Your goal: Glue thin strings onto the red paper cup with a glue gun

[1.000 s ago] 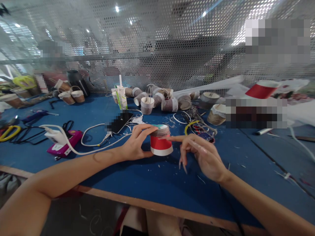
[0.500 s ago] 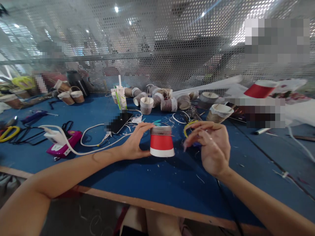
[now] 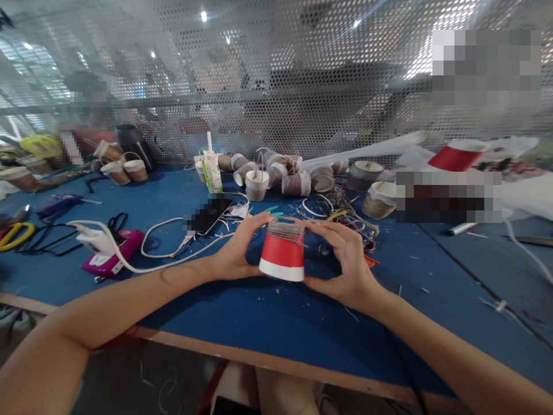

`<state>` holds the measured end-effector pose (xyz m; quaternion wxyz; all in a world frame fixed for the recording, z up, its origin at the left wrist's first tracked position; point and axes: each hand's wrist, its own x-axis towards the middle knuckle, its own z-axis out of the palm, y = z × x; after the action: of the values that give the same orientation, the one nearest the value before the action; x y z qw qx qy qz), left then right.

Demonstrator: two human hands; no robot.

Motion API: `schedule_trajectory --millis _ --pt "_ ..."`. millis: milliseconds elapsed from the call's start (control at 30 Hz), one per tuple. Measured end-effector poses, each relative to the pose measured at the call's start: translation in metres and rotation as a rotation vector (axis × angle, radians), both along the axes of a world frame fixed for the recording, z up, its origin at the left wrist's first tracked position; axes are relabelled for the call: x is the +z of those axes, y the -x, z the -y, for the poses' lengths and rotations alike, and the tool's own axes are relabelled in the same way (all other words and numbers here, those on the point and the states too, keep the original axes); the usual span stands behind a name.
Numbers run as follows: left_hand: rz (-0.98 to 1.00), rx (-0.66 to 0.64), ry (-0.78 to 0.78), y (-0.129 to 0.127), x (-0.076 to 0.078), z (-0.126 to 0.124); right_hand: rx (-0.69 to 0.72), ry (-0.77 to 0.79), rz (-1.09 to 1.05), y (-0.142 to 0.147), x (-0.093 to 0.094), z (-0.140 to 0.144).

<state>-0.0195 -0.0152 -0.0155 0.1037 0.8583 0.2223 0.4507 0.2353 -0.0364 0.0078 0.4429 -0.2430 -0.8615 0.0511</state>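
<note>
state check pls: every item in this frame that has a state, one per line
red paper cup: upside down, twine wound round its top band, held in both hands
left hand: gripping the cup
right hand: gripping the cup
phone: flat, cable plugged in
carton: upright
wrapped cups: some upright, some tipped over

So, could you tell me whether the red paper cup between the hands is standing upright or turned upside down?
Upside down: the red cup has its wide white rim at the bottom and its narrow, twine-wrapped base on top, held between left hand and right hand.

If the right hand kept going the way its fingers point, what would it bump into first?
The right hand points leftward and already touches the upside-down red paper cup; past it is the left hand.
</note>
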Motion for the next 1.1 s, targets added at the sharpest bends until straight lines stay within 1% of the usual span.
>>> schedule_trajectory --millis 67,133,233,333,400,500,567,633,700,800,867,967,1100 --pt "0.024 0.022 -0.030 -0.001 0.000 0.000 0.031 0.000 -0.024 0.003 0.001 0.000" --pt "0.033 0.044 -0.049 -0.002 0.001 0.001 0.050 -0.020 0.005 0.006 0.006 0.002" --pt "-0.013 0.024 -0.066 -0.002 0.002 0.002 0.025 -0.063 0.088 0.010 0.012 0.006" --pt "-0.049 0.030 -0.099 -0.003 0.002 0.003 -0.006 -0.051 0.126 0.011 0.013 0.007" --pt "-0.029 0.090 -0.136 -0.004 0.002 0.003 -0.015 -0.034 0.107 0.009 0.013 0.004" --pt "0.039 0.217 -0.197 -0.005 0.002 0.003 -0.037 -0.007 0.038 0.003 0.017 -0.002" --pt "0.071 0.293 -0.209 -0.005 0.003 0.002 0.004 0.012 -0.012 -0.001 0.022 -0.004" --pt "0.082 0.333 -0.194 -0.005 0.004 0.001 0.091 0.042 -0.043 -0.004 0.026 -0.001" --pt "0.087 0.328 -0.192 -0.005 0.004 0.001 0.157 0.079 -0.023 -0.005 0.028 0.004" --pt "0.087 0.269 -0.226 -0.005 0.003 0.000 0.190 0.143 0.080 -0.002 0.026 0.010" --pt "0.077 0.230 -0.239 -0.005 0.002 0.000 0.210 0.201 0.109 -0.001 0.024 0.011" --pt "0.064 0.201 -0.237 -0.005 0.000 0.001 0.242 0.305 0.093 -0.001 0.022 0.011" --pt "0.043 0.203 -0.252 -0.004 0.000 0.002 0.319 0.472 0.010 -0.001 0.025 0.013"
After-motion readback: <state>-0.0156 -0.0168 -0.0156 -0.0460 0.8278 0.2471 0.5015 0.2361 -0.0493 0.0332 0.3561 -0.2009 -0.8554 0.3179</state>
